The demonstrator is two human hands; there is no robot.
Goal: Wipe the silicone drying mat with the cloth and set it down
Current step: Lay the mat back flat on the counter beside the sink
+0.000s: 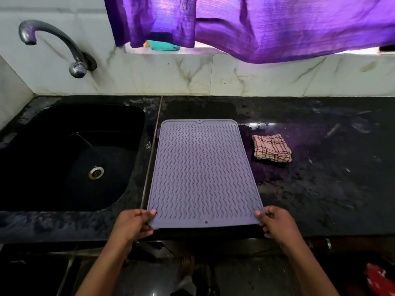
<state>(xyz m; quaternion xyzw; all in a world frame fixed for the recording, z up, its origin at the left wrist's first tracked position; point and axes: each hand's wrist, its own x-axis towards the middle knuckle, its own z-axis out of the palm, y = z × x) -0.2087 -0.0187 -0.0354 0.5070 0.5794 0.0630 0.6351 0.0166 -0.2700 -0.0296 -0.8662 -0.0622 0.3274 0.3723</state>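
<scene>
Mat [201, 167] on counter [320, 189], left hand [134, 224] and right hand [276, 224] pinching its near corners, cloth [271, 148] nearby.

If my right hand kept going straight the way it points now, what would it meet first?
Likely the silicone mat: your right hand grips its near right corner and points inward across it. The checked cloth lies off that line.

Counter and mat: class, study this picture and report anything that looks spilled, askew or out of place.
The counter looks wet, with shiny streaks behind and right of the mat. The mat's near edge reaches the counter's front, pinched at its corners by the left hand and right hand. The cloth lies folded.
</scene>
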